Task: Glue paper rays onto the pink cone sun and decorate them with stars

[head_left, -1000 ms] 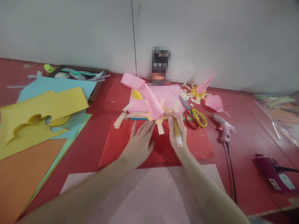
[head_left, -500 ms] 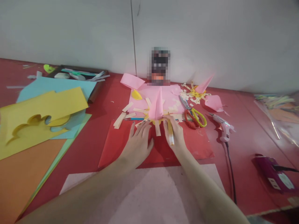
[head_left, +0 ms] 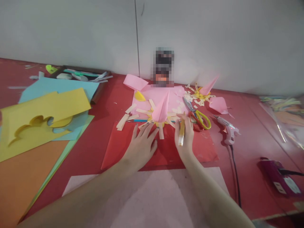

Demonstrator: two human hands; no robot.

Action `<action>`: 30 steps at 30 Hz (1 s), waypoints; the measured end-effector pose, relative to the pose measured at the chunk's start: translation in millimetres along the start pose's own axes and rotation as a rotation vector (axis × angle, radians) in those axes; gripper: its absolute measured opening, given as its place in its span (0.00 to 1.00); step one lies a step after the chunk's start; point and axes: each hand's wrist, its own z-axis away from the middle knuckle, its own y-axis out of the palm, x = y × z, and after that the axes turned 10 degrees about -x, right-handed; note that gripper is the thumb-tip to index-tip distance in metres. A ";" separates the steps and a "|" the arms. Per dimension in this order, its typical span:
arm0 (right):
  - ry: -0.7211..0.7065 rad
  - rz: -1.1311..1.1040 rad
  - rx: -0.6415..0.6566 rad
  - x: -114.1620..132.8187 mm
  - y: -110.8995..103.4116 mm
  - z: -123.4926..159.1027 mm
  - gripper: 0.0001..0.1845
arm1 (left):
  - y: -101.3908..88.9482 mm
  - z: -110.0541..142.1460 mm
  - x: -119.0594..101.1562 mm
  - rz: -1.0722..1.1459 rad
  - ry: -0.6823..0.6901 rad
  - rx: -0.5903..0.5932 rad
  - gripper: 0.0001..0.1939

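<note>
A pink paper cone (head_left: 161, 110) stands on a yellow paper shape (head_left: 161, 124), with pale paper strips (head_left: 161, 132) sticking out around it like rays. My left hand (head_left: 142, 141) is open, its fingertips resting at the lower left edge of this piece by a strip. Gripped in my right hand (head_left: 187, 136) is a yellow pen (head_left: 181, 129); its tip is near the strips right of the cone, though contact is hard to make out. A red sheet (head_left: 163, 155) lies under both hands. Behind the piece is a pink sheet (head_left: 152, 95).
Scissors (head_left: 201, 118) lie right of my right hand, then a glue gun (head_left: 228, 129) with its cord. A similar small cone piece (head_left: 206, 90) stands behind them. Yellow paper (head_left: 47, 101) and other coloured sheets cover the left. A purple socket box (head_left: 277, 177) sits front right.
My right hand with the pen has shifted right, away from the cone's base. The cone now tilts slightly to the right. My left hand has stayed nearly where it was.
</note>
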 end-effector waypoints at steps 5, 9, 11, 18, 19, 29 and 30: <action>-0.041 -0.090 -0.205 7.3 -3.5 -0.6 0.13 | 2.4 0.2 0.7 0.015 -0.001 -0.009 0.20; -0.114 -0.229 -0.173 15.0 -5.0 2.9 0.12 | 2.7 0.0 0.4 0.018 -0.004 -0.002 0.21; -0.115 -0.266 -0.134 15.9 -6.2 4.1 0.11 | 2.1 0.0 0.2 0.003 0.002 -0.001 0.21; 0.090 -0.401 0.198 11.2 -7.2 9.0 0.17 | -0.4 -0.4 -0.2 0.000 0.018 0.001 0.20; 0.158 -0.427 0.235 10.6 -6.2 9.5 0.18 | -0.6 -0.7 -0.1 -0.001 0.016 0.003 0.20; 0.382 -0.528 0.259 8.8 3.4 -0.8 0.14 | -0.2 1.1 1.9 0.045 0.013 0.002 0.21; 0.387 -0.533 0.257 8.1 4.2 -1.2 0.13 | -0.3 1.1 1.9 0.042 0.014 0.003 0.21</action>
